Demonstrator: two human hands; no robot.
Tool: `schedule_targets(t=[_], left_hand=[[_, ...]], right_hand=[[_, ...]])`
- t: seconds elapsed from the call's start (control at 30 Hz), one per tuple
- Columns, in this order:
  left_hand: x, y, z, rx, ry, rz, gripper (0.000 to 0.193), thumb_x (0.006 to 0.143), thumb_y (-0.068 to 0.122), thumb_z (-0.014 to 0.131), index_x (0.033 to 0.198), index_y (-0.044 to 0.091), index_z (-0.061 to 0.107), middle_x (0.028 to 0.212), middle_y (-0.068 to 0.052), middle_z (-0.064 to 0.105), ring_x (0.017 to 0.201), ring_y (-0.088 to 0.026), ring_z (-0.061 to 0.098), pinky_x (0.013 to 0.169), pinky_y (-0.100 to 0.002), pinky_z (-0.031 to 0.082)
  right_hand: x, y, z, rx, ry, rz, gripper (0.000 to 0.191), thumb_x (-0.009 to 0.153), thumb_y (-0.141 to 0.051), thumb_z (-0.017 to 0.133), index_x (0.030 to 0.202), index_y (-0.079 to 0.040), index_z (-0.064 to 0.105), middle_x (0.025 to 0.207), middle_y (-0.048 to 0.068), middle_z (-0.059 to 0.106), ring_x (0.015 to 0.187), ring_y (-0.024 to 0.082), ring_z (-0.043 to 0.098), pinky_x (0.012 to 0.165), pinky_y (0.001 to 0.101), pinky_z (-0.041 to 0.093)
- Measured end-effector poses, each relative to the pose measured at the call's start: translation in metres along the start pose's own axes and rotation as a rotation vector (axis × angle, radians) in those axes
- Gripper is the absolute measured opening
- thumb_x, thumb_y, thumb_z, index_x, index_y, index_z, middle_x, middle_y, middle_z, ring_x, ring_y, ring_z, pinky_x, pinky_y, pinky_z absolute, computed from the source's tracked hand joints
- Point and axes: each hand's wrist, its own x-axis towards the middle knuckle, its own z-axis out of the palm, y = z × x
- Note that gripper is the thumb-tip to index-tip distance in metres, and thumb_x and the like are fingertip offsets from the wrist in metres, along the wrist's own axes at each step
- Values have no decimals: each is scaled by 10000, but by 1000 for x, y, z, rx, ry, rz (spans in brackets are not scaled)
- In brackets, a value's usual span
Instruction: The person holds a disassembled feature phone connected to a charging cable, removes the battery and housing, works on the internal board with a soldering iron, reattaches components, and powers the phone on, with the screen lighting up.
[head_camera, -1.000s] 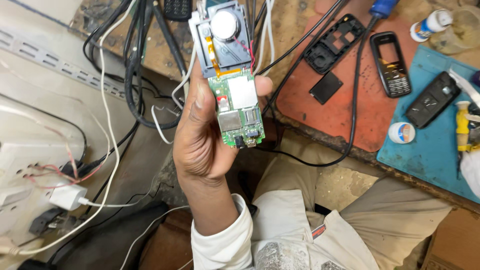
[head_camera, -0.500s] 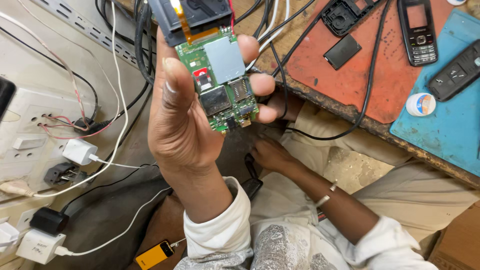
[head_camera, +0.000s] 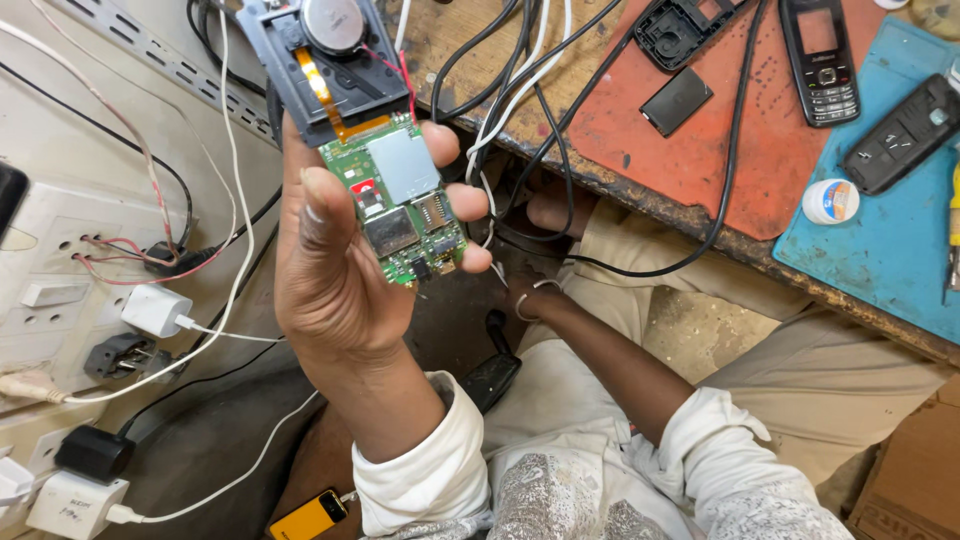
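Green circuit board (head_camera: 405, 205), flat and rectangular with a dull metal shield, is pinched edge-on in the raised left hand (head_camera: 340, 270). Black plastic frame (head_camera: 325, 65) stays attached by orange ribbon. Right hand (head_camera: 530, 295) is curled among black cables (head_camera: 520, 120) below the worn wooden surface (head_camera: 600, 170); grip cannot be told.

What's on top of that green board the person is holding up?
A square silver metal cover and small chips sit on the green board in the left hand. What lies under that cover is hidden.
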Motion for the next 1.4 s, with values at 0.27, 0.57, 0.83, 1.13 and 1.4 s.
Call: schedule_targets(t=[0.27, 0.57, 0.83, 1.13, 1.4], left_hand=[[9, -19, 7, -21, -5, -128, 691, 1023, 189, 757, 1549, 14, 343, 1316, -241, 608, 1151, -387, 677, 891, -599, 615], [15, -65, 9, -75, -218, -426, 706, 1023, 161, 780, 1569, 1, 362, 1314, -243, 638, 1116, -353, 713, 866, -487, 636], [29, -60, -2, -70, -52, -242, 711, 1053, 269, 724, 1613, 79, 329, 1195, -282, 680, 916, -322, 752, 782, -431, 628], [28, -81, 15, 12, 47, -133, 542, 1084, 201, 711, 1484, -37, 433, 1252, -247, 667, 1097, -331, 720, 982, -521, 612], [24, -90, 18, -80, 26, -112, 537, 1045, 214, 759, 1407, -46, 459, 1341, -242, 619, 1158, -385, 692, 939, -573, 610]], right_hand=[[-165, -64, -95, 288, 392, -276, 210, 981, -201, 614, 1050, -11, 673, 922, 178, 703, 834, 370, 691, 704, 414, 532], [-221, -58, -164, 597, 847, -3, 201, 1062, -189, 651, 1104, -6, 579, 787, 29, 597, 686, 71, 511, 613, 251, 446], [-287, 8, -171, 1081, 802, -330, 176, 1048, -52, 700, 1193, 1, 615, 966, 118, 658, 793, 166, 672, 690, 328, 566], [-268, -28, -198, 1451, 825, -810, 268, 1046, -102, 693, 1286, 6, 640, 886, 122, 698, 698, 147, 659, 646, 315, 559], [-210, -79, -165, 1255, 679, -271, 254, 1046, -76, 662, 1262, 57, 658, 905, 162, 736, 697, 121, 620, 640, 246, 516]])
